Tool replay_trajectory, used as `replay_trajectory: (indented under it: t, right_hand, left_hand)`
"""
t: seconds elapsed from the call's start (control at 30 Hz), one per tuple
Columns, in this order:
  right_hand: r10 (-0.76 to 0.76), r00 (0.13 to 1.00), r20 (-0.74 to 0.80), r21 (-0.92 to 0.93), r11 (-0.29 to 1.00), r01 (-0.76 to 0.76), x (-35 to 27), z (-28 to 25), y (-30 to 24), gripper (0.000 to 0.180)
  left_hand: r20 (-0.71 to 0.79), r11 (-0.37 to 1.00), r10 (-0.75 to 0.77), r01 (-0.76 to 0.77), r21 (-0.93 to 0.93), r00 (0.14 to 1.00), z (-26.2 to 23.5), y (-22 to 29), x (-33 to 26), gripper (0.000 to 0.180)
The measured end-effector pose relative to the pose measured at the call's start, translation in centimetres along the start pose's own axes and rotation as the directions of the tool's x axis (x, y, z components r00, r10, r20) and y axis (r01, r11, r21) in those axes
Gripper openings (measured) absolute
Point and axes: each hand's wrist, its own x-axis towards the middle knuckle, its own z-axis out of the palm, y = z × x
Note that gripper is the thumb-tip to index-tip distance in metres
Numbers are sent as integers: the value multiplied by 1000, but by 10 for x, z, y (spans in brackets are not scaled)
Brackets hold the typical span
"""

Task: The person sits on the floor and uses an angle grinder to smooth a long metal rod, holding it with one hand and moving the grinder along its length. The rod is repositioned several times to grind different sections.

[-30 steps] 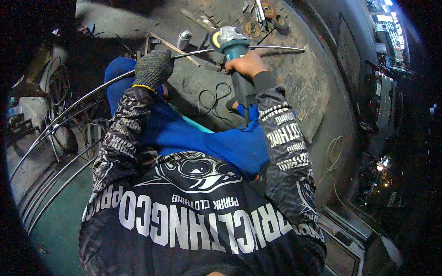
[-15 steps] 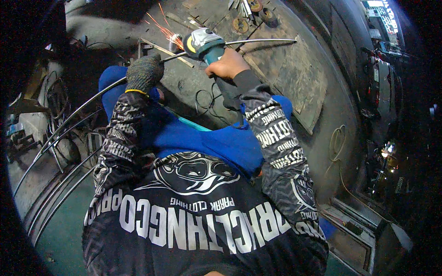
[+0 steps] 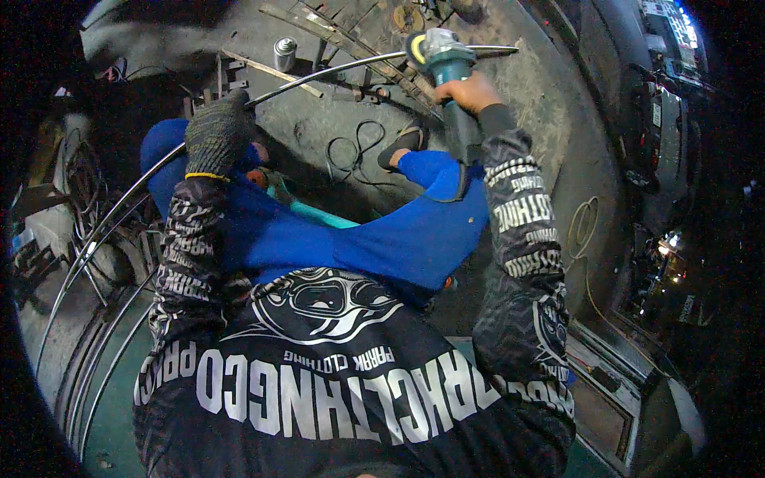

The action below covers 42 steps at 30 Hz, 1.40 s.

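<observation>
My gloved left grip (image 3: pixel 221 135) holds the curved metal rod (image 3: pixel 319 75) at upper left; my bare right grip (image 3: pixel 472 93) wraps the angle grinder (image 3: pixel 453 62) right of upper centre; I should brace the rod firmly and run the abrasive disc (image 3: pixel 415 49) lightly along it

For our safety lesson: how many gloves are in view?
1: the grey knitted glove on the left hand. The right hand is bare; others may be hidden in shadow.
</observation>
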Motion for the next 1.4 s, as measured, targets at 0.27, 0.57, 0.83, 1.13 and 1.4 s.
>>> replay_trajectory:
  t: [0.27, 0.57, 0.83, 1.13, 1.4]
  right_hand:
    - [107, 971, 214, 24, 993, -114, 80, -40, 81, 42]
    - [113, 961, 253, 259, 949, -179, 162, -89, 206, 19]
    - [241, 863, 444, 389, 816, -427, 162, -128, 199, 24]
    - [223, 934, 280, 279, 912, -302, 150, -102, 155, 44]
    - [-75, 981, 181, 102, 993, 57, 91, -39, 74, 56]
  left_hand:
    - [155, 984, -155, 167, -66, 976, -32, 9, -13, 27]
    - [109, 982, -178, 183, -43, 978, -45, 5, -31, 27]
    - [150, 972, -232, 236, -8, 961, -46, 1, -35, 36]
    - [66, 985, -169, 171, -28, 983, -30, -19, -36, 30]
    - [19, 992, -124, 124, -14, 992, -17, -10, -13, 33]
